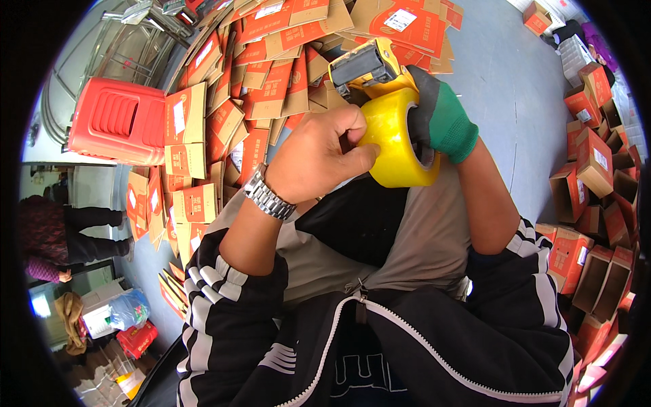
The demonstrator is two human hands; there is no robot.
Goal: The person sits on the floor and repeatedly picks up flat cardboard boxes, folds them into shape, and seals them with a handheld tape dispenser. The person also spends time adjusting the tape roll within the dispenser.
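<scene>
A wide roll of yellow packing tape (387, 140) sits on a yellow tape dispenser (376, 68) with a dark grey part at its end. My right hand (442, 112), in a green and black work glove, holds the dispenser and roll from the right side. My left hand (323, 152), bare and with a silver metal watch (268, 196) on the wrist, has its thumb and bent fingers against the roll's left side. Whether it pinches the tape's end cannot be told. Both hands are above my lap.
Flattened red and brown cartons (269, 91) lie heaped ahead and to the left. A red plastic stool (119, 122) stands beside them. Opened cartons (595, 163) are piled along the right. Another person (46, 234) stands at the far left. A clear plastic bottle (129, 309) lies lower left.
</scene>
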